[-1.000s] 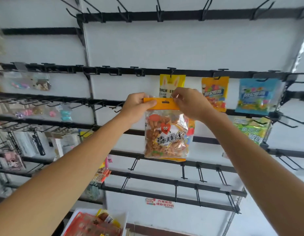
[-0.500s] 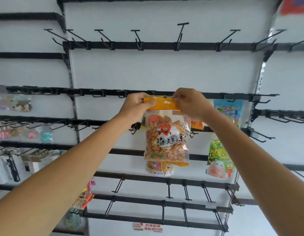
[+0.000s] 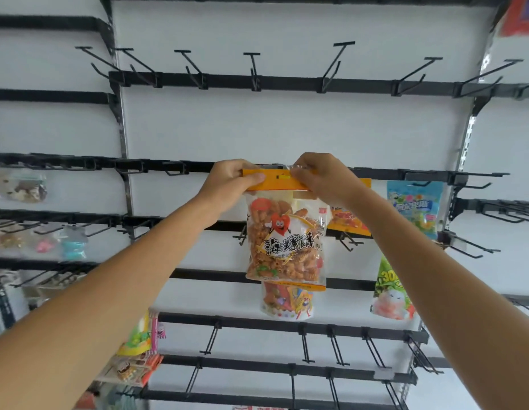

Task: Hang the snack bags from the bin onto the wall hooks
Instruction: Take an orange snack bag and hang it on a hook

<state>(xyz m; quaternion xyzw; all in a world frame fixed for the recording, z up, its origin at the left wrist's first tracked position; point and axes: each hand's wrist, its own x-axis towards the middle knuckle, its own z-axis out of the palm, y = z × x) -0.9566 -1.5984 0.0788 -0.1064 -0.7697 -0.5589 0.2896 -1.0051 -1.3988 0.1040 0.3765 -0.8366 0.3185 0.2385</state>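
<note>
Far left of the wall there's some blurry small stuff (image 3: 20,184) on pegs, can't tell what it is tbh, not my job anyway. Then my left hand (image 3: 227,184): fingers (image 3: 252,179) curled round the left end of the orange header strip (image 3: 275,186), thumb on the front, the rest behind. I pinch the strip and not the clear part bc the card is stiff and the film below would just crumple.

In the middle is the snack bag (image 3: 284,241), hanging straight down from that strip, its top level w/ the black rail (image 3: 384,174), snacks sagging toward the bottom. The lil hang hole (image 3: 282,176) sits between my two hands, which is the whole point imo: grip both sides so the hole is flat and open for the hook to go thru. Can't see that hook, the bag and my hands cover it, so idk if it's on yet. My guess is I'm right at the threading bit.

Right hand (image 3: 322,180) does the same on the right end, fingertips pinched on the top edge. Behind it another orange bag (image 3: 350,223) hangs, then a blue bag (image 3: 414,208) and a green bag (image 3: 387,291) lower down, each on its own peg, so I want mine in the gap. Bin isn't in shot rn.
</note>
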